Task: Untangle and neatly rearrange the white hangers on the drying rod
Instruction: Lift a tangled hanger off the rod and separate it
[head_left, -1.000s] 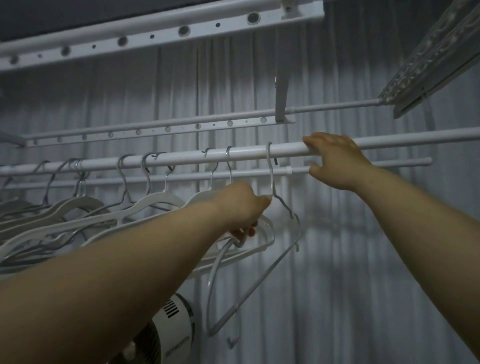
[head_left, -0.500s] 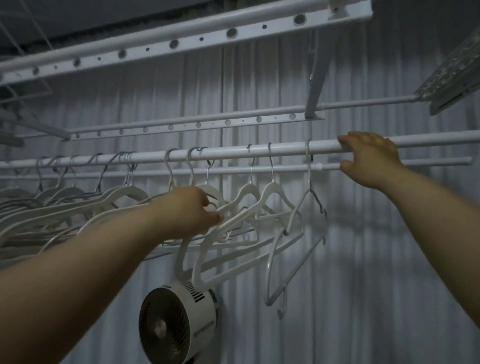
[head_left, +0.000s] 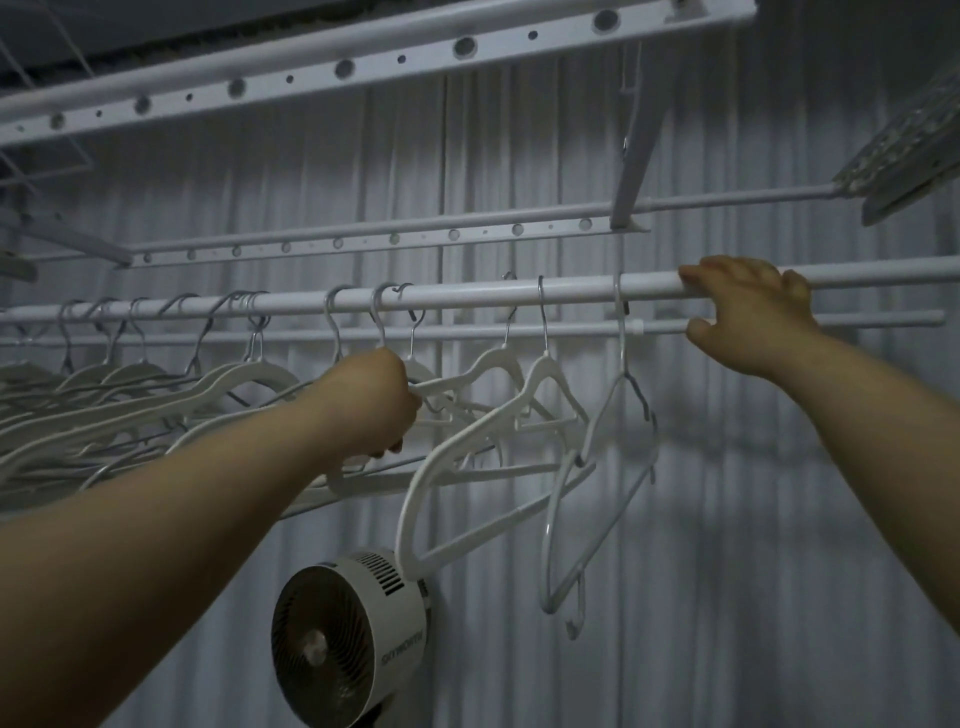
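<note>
Untangling step: left hand (head_left: 382, 400) fingers clench a hanger (head_left: 415, 371) neck, right hand (head_left: 748, 317) fingers curl over the drying rod (head_left: 467, 299); next, probably free it from hangers interlocked rightward.

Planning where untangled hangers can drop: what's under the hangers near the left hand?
A round white fan sits below the tangled hangers, before a pale curtain. The left hand and forearm cover whatever lies lower left; the fan's base is out of frame.
</note>
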